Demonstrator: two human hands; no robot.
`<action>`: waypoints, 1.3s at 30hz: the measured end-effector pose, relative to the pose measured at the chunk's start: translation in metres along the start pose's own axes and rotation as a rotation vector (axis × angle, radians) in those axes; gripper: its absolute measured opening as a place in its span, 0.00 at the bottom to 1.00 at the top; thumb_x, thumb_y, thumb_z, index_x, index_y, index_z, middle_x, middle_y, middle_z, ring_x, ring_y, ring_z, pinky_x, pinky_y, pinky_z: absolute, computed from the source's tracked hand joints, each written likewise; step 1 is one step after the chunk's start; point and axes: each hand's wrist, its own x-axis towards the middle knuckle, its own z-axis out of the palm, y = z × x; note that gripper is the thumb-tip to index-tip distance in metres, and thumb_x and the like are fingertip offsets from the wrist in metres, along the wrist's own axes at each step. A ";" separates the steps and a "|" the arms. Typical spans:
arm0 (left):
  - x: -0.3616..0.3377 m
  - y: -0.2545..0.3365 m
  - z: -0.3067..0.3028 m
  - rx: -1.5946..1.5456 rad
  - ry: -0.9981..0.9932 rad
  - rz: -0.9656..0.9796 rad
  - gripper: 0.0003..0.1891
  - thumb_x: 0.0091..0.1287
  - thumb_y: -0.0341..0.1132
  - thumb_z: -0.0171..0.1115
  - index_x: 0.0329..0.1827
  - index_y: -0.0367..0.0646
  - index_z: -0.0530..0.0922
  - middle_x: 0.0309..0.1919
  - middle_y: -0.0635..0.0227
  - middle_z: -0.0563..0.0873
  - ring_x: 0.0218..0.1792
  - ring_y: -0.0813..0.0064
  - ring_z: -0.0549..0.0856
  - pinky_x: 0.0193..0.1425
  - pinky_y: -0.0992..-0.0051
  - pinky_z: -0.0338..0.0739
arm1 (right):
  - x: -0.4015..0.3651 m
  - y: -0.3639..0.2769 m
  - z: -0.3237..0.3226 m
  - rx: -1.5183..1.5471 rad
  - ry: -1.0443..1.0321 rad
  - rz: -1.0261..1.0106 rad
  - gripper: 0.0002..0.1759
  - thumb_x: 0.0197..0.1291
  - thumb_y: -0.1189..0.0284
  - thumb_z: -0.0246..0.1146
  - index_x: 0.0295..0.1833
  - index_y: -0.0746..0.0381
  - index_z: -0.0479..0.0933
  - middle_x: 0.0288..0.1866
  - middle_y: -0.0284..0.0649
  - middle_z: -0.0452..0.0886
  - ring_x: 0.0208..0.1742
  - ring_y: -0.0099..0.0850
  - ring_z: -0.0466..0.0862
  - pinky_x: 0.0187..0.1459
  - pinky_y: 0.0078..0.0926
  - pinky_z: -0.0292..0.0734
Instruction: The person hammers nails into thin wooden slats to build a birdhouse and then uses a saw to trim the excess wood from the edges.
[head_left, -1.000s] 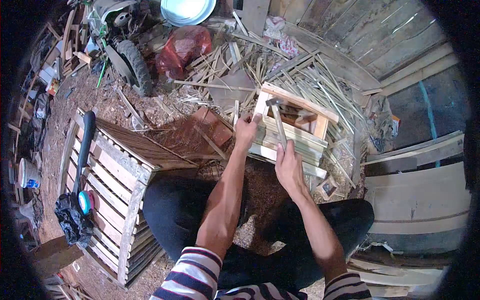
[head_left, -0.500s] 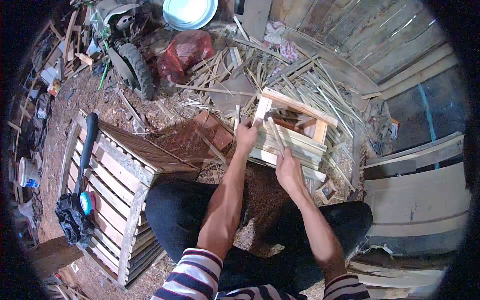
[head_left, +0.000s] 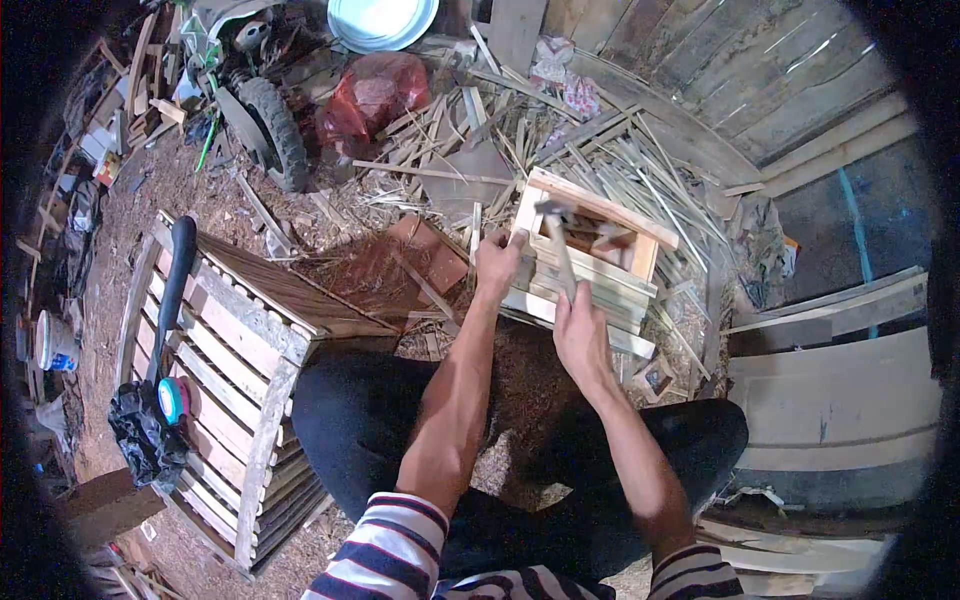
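A small slatted wooden crate [head_left: 590, 285] sits tilted in front of my crossed legs, with an opening near its far side. My right hand [head_left: 580, 325] is wrapped round the handle of a hammer [head_left: 562, 250], whose blurred head is above the crate's left part. At the crate's left edge, my left hand [head_left: 498, 262] is closed, fingers pressed together against the wood; whether a nail is between them is too small to tell.
A larger slatted crate [head_left: 215, 370] stands at left, bearing a dark-handled tool [head_left: 178, 275], a black bag [head_left: 145, 435] and a round tape [head_left: 173, 400]. Behind lie wood strips [head_left: 450, 140], a red bag [head_left: 370, 95] and a wheel [head_left: 270, 130].
The hammer head has lifted and shifted slightly away from my left fingers. My left hand has moved very little, still at the crate's edge.
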 end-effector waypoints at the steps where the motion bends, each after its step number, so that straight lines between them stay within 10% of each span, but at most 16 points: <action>1: -0.001 0.001 0.001 -0.001 0.013 -0.016 0.21 0.64 0.43 0.65 0.51 0.33 0.81 0.37 0.64 0.86 0.36 0.77 0.79 0.43 0.74 0.73 | 0.000 0.016 0.010 -0.072 -0.062 0.008 0.12 0.67 0.71 0.54 0.43 0.70 0.66 0.21 0.61 0.77 0.25 0.60 0.80 0.23 0.52 0.74; 9: -0.008 0.006 0.000 -0.025 0.029 0.036 0.18 0.62 0.45 0.66 0.33 0.34 0.81 0.19 0.72 0.74 0.24 0.79 0.68 0.29 0.73 0.64 | 0.000 0.010 0.003 -0.069 -0.073 -0.010 0.12 0.68 0.71 0.53 0.45 0.71 0.66 0.21 0.62 0.77 0.26 0.61 0.80 0.23 0.52 0.74; 39: 0.000 -0.005 0.006 -0.084 0.087 0.088 0.19 0.61 0.45 0.65 0.39 0.34 0.83 0.27 0.58 0.85 0.29 0.71 0.80 0.38 0.68 0.74 | 0.008 0.009 0.003 -0.092 -0.119 0.065 0.14 0.68 0.70 0.52 0.47 0.72 0.66 0.22 0.63 0.77 0.27 0.62 0.80 0.24 0.54 0.72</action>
